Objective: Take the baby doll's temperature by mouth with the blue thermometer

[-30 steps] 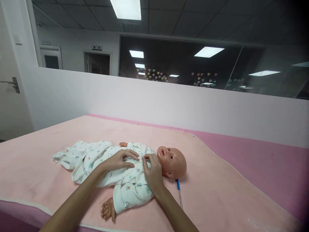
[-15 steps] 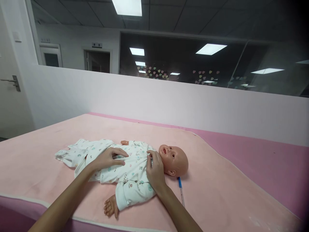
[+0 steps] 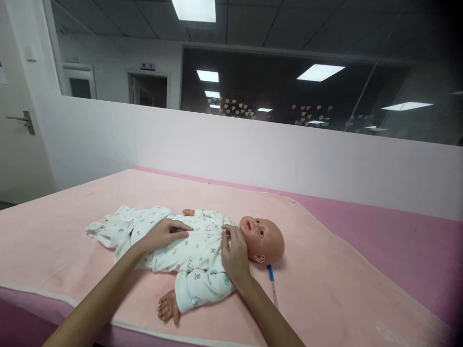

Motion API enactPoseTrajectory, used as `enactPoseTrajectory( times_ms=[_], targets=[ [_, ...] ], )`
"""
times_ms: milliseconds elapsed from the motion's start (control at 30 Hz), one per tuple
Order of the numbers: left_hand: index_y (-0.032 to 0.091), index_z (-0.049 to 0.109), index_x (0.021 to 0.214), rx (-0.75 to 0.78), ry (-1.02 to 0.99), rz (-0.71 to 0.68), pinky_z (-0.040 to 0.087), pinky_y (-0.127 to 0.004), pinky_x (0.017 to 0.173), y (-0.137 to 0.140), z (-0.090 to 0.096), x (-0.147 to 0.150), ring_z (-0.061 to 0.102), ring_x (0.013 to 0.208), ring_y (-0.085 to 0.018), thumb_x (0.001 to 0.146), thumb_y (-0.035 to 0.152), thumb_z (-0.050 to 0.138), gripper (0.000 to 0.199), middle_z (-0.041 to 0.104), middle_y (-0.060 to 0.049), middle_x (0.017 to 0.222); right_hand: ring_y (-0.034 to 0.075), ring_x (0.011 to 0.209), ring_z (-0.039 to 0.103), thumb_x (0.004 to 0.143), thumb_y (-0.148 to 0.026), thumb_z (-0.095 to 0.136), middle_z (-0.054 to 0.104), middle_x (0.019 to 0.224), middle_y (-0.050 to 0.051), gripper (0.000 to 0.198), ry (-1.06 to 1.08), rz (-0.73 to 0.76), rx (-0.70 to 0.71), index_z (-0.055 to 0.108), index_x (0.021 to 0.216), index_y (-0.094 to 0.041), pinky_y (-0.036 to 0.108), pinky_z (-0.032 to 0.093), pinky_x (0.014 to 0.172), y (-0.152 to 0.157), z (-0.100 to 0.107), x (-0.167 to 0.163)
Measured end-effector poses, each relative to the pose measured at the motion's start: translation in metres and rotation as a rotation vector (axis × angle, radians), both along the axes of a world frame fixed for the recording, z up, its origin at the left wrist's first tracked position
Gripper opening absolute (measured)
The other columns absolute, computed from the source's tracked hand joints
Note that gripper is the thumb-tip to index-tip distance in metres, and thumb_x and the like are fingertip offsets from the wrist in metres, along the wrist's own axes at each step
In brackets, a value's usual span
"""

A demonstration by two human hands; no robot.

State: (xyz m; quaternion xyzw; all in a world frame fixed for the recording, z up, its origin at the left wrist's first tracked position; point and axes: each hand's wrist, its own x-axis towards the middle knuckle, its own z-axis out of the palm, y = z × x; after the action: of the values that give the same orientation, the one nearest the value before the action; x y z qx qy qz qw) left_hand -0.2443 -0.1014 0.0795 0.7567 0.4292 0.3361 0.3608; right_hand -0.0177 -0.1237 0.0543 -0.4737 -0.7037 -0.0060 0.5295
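Observation:
A baby doll (image 3: 265,240) lies on its back on the padded surface, head to the right. It wears a white printed baby shirt (image 3: 202,246) and matching trousers (image 3: 125,226). My left hand (image 3: 164,234) rests on the doll's belly, fingers stretched and thumb apart. At the collar, my right hand (image 3: 235,253) has its fingers curled, thumb close to the fingertips, pinching the shirt's upper front edge. One doll hand (image 3: 168,307) lies palm up near the front. Beside the head is a slim clear stick with a blue end (image 3: 271,273), partly behind my right forearm.
A peach mat (image 3: 325,289) covers the pink padded table (image 3: 398,241), its pale-edged border running along the front. Behind stands a low white wall (image 3: 217,144) with a dark window (image 3: 271,86) above. A door with a handle (image 3: 27,123) is at the left.
The view has shifted slightly. My left hand's fingers have closed together a little on the belly; my right hand stays at the collar. The doll has not moved on the mat.

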Motion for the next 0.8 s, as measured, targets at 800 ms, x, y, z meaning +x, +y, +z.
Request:
enactPoseTrajectory(
  times_ms=[800],
  targets=[
    [0.018,0.065,0.089,-0.009,-0.006,-0.069,0.044,-0.027,0.081,-0.004,0.0048,-0.0007,0.056,0.09,-0.017,0.07,0.033,0.06,0.024,0.064,-0.004,0.096,0.017,0.082,0.052,0.086,-0.021,0.035,0.058,0.085,0.006,0.017,-0.043,0.008,0.004,0.052,0.088,-0.018,0.033,0.043,0.075,-0.0012,0.002,0.0011]
  ],
)
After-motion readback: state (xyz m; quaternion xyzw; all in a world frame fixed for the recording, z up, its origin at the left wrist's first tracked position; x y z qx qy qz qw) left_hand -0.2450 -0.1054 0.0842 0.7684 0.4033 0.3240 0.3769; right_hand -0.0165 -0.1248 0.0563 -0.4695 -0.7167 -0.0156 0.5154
